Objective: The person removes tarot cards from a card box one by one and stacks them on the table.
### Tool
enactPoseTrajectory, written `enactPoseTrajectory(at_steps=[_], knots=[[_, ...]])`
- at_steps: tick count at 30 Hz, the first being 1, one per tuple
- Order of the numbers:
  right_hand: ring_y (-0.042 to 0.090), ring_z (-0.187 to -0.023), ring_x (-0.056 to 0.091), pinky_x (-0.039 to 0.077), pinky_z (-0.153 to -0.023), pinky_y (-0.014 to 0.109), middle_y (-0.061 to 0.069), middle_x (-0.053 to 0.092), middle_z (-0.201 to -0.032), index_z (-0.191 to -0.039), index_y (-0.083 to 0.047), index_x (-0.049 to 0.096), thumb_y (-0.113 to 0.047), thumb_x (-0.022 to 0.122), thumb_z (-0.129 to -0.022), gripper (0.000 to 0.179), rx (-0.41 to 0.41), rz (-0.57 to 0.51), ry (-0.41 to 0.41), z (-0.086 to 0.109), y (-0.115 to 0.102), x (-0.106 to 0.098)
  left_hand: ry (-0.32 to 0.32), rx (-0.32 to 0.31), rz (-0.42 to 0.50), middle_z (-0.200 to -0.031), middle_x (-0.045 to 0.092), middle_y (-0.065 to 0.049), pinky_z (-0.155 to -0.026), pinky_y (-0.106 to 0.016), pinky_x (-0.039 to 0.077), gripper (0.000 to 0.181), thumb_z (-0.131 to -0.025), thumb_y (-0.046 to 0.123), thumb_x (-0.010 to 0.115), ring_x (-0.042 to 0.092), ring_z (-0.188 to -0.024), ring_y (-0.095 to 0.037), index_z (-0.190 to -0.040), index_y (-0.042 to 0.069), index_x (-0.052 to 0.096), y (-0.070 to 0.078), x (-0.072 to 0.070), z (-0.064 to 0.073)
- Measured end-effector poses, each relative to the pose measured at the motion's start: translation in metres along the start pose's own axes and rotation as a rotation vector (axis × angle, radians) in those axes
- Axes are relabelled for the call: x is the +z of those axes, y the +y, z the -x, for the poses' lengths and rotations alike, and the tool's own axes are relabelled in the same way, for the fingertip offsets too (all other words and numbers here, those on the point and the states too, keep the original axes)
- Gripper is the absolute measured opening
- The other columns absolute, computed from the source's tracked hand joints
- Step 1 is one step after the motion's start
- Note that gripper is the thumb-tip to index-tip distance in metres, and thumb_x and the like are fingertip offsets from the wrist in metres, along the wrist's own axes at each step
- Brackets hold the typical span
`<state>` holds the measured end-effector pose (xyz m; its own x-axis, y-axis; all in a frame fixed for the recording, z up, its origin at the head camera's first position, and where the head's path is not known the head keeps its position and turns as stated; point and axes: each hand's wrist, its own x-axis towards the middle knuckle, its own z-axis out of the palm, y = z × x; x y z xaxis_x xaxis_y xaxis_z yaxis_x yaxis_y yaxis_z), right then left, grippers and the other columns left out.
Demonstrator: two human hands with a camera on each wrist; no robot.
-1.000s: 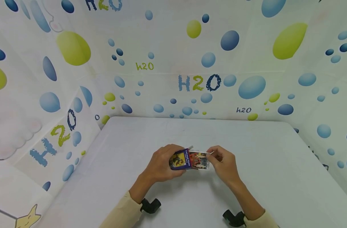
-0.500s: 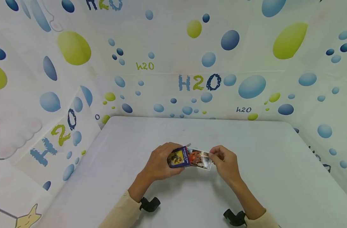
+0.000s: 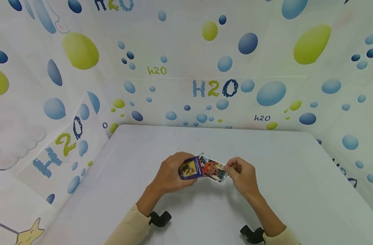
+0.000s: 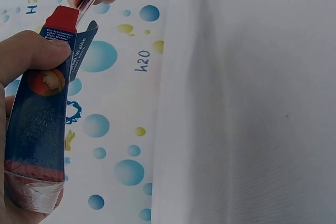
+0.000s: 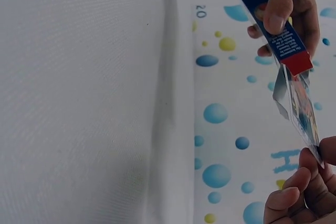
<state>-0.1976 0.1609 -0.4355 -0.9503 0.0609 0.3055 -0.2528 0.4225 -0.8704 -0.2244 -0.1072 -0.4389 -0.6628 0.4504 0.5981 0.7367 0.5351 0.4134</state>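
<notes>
My left hand (image 3: 171,175) grips a small blue card box (image 3: 190,169) with a yellow picture on its front, lettered with "Waite". From the box's right end sticks a picture card stack (image 3: 214,169), slanting down to the right. Its shiny clear edges look like plastic wrap in the right wrist view. Thumb and fingers of my right hand (image 3: 244,175) pinch the outer end of the stack. A red end flap (image 4: 63,18) stands open in the left wrist view, and my left thumb presses on the box's narrow side. How much of the stack is still inside is hidden.
Both hands are above a white-covered table (image 3: 137,146). Behind it and at the sides hangs a white sheet (image 3: 180,44) printed with blue and green drops. Each wrist wears a black camera mount (image 3: 160,219).
The card stack has tilted, its right end now lower, and more of its picture shows. My left hand and the box have shifted slightly left and up; my right hand has edged right.
</notes>
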Motion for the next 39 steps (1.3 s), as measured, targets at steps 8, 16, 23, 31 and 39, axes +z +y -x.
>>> enactPoseTrajectory(at_steps=[8, 16, 23, 31, 39], knots=[[0.016, -0.062, 0.052, 0.043, -0.053, 0.027, 0.007, 0.059, -0.069, -0.087, -0.006, 0.065, -0.008, 0.068, -0.091, 0.006, -0.007, 0.000, 0.001, 0.002, 0.002, 0.000, -0.022, 0.028, -0.004, -0.122, 0.067, 0.003, -0.089, -0.034, 0.055, 0.071, -0.068, 0.032, 0.094, 0.061, -0.105, -0.011, -0.129, 0.015, 0.062, 0.003, 0.003, 0.001], [0.017, -0.065, 0.053, 0.045, -0.057, 0.026, 0.003, 0.060, -0.073, -0.085, -0.007, 0.066, -0.006, 0.069, -0.090, 0.006, -0.020, 0.001, -0.012, 0.002, 0.004, 0.002, -0.034, 0.046, -0.002, -0.121, 0.067, 0.004, -0.088, -0.034, 0.055, 0.071, -0.067, 0.033, 0.094, 0.061, -0.105, -0.010, -0.129, 0.015, 0.062, 0.005, 0.006, 0.001], [0.016, -0.065, 0.053, 0.045, -0.057, 0.025, 0.004, 0.061, -0.073, -0.086, -0.006, 0.066, -0.008, 0.068, -0.092, 0.006, -0.021, -0.021, -0.043, 0.003, 0.004, 0.002, -0.032, 0.055, -0.014, -0.123, 0.067, 0.003, -0.090, -0.035, 0.054, 0.072, -0.067, 0.033, 0.094, 0.061, -0.107, -0.011, -0.130, 0.014, 0.063, 0.006, 0.008, 0.001], [0.017, -0.064, 0.052, 0.044, -0.056, 0.026, 0.011, 0.062, -0.073, -0.086, -0.007, 0.067, -0.006, 0.067, -0.091, 0.005, -0.001, -0.046, -0.113, 0.002, 0.001, 0.002, -0.053, 0.060, -0.014, -0.123, 0.068, 0.003, -0.090, -0.034, 0.054, 0.071, -0.068, 0.035, 0.093, 0.061, -0.108, -0.011, -0.129, 0.014, 0.063, 0.007, 0.009, 0.002], [0.017, -0.062, 0.052, 0.045, -0.056, 0.027, 0.002, 0.060, -0.069, -0.092, -0.009, 0.070, -0.006, 0.065, -0.091, 0.006, -0.010, -0.017, -0.128, 0.001, 0.000, 0.004, -0.056, 0.076, -0.009, -0.123, 0.067, 0.003, -0.091, -0.034, 0.054, 0.071, -0.069, 0.035, 0.092, 0.061, -0.108, -0.011, -0.130, 0.015, 0.063, 0.006, 0.012, 0.003]])
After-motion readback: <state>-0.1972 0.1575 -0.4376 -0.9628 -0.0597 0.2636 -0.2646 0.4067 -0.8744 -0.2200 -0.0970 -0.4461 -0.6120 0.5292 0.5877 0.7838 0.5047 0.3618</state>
